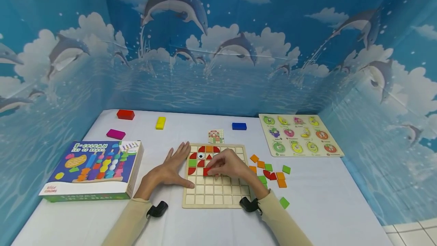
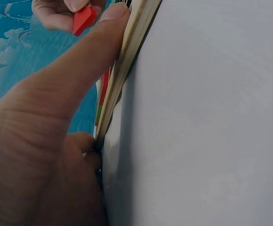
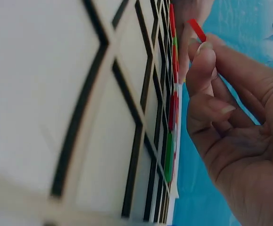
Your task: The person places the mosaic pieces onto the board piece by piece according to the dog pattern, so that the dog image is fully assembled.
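Observation:
A wooden grid board point(image 1: 218, 199) lies flat on the white table. Red, orange and green tiles and a tile with an eye point(image 1: 201, 156) fill part of its upper left. My left hand point(image 1: 169, 172) rests along the board's left edge, fingers spread, thumb on the rim. Between thumb and fingertips my right hand point(image 1: 229, 163) pinches a red tile point(image 3: 197, 30), held above the grid; the left wrist view shows it beyond the left thumb point(image 2: 79, 61). The right hand hides some cells in the head view. Behind the board lies a small picture card point(image 1: 216, 136).
Right of the board lie loose orange, green and red tiles point(image 1: 281, 183). A bead-set box point(image 1: 92, 172) occupies the left side. Red, magenta, yellow and blue blocks point(image 1: 239, 126) lie farther back. At the back right is a fruit puzzle board point(image 1: 300, 136).

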